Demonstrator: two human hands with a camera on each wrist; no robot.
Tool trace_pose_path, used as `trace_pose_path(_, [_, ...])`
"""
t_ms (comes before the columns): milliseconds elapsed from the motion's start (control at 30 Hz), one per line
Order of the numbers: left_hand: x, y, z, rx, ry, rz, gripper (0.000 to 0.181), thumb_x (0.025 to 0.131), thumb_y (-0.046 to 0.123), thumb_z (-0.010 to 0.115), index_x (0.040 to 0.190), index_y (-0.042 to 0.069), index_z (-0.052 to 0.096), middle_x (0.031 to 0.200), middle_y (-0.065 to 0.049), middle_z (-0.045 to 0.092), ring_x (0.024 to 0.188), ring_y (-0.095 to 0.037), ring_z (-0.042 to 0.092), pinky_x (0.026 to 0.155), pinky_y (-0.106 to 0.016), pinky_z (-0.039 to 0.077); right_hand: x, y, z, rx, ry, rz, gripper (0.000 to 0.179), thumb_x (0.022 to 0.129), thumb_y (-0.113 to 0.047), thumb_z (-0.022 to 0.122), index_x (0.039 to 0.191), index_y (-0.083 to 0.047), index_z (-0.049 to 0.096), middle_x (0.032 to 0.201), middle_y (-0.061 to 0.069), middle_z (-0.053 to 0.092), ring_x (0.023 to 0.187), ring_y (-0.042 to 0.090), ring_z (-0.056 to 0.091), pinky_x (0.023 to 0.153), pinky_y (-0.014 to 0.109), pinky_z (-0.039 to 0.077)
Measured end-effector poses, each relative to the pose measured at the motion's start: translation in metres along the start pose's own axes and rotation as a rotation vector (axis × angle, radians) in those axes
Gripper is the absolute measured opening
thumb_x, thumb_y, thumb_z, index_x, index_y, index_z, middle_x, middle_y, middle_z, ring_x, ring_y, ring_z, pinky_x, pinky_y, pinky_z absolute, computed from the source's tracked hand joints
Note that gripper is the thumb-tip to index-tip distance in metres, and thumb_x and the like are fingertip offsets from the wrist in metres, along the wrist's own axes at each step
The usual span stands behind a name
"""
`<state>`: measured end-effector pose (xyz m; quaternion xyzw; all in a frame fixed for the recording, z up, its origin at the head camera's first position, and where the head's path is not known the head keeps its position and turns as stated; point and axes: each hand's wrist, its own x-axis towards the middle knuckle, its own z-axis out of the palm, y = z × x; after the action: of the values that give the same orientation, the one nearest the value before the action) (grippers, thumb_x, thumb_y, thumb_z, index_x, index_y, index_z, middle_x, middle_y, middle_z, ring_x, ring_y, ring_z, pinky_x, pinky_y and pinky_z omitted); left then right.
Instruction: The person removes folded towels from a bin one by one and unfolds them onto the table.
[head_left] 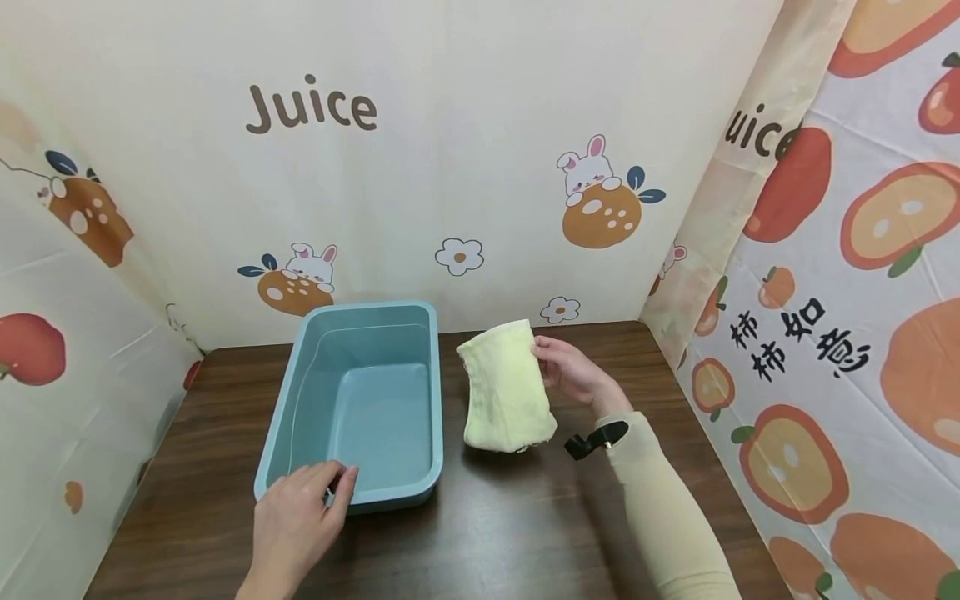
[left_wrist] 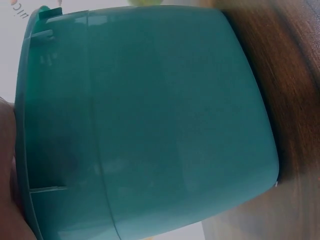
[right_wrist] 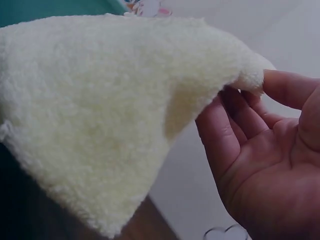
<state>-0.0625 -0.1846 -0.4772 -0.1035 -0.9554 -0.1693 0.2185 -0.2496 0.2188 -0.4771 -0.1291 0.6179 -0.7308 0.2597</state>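
A pale yellow, fluffy towel [head_left: 507, 392] hangs folded in the head view, to the right of a blue-green plastic basin [head_left: 437, 392]. My right hand [head_left: 572, 369] pinches the towel by its upper right corner between thumb and fingers; the right wrist view shows the nap of the towel [right_wrist: 100, 110] close up. At the basin's near left corner, my left hand [head_left: 296, 512] grips the rim, the thumb on the right. The left wrist view is mostly filled by the basin's outer wall [left_wrist: 160, 115], with part of the left hand [left_wrist: 9, 200] at the rim.
Basin and towel are over a dark brown wooden table [head_left: 495, 533]. A printed cloth [head_left: 465, 150] with rabbits and fruit stands behind it, and fruit-patterned sheets [head_left: 862, 350] close off both sides. A black strap mount [head_left: 596, 439] sits on the right wrist.
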Motion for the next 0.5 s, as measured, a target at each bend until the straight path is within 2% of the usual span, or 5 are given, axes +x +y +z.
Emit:
trace_pose_path(167, [0.000,-0.001,0.000,0.007,0.001,-0.002,0.026,0.091,0.031,0.071,0.067,0.025,0.062,0.058,0.017,0.049,0.049,-0.003,0.035,0.046,-0.026,0.036,0.001,0.021,-0.012,0.088,0.014,0.049,0.027,0.110,-0.014,0.033,0.104,-0.012,0.059,0.093,0.001,0.065,0.082,0.014,0.065,0.073,0.033,0.055])
trace_pose_path(267, [0.000,-0.001,-0.001,0.006,-0.006,-0.007,0.026,0.092,0.032,0.070,0.067,0.025,0.062,0.059,0.017,0.050,0.049,-0.002,0.036,0.047,-0.026,0.037,-0.004,0.033,-0.023,0.128,0.036,0.075,0.027,0.110,-0.014,0.033,0.106,-0.012,0.059,0.096,0.002,0.065,0.086,0.014,0.065,0.076,0.033,0.055])
trace_pose_path(400, [0.000,0.000,-0.001,0.000,-0.013,-0.008,0.028,0.092,0.033,0.069,0.067,0.027,0.061,0.059,0.018,0.050,0.050,-0.002,0.036,0.047,-0.027,0.038,-0.009,0.054,-0.046,0.131,0.117,0.116,0.025,0.110,-0.017,0.034,0.113,-0.010,0.057,0.099,0.003,0.065,0.090,0.015,0.064,0.078,0.034,0.054])
trace_pose_path(500, [0.000,0.001,-0.001,-0.002,-0.010,-0.007,0.028,0.093,0.034,0.068,0.066,0.027,0.060,0.058,0.019,0.048,0.050,-0.001,0.036,0.047,-0.026,0.037,-0.011,0.068,-0.063,0.073,0.207,0.160,0.024,0.111,-0.019,0.035,0.117,-0.007,0.054,0.100,0.004,0.064,0.091,0.017,0.063,0.079,0.036,0.054])
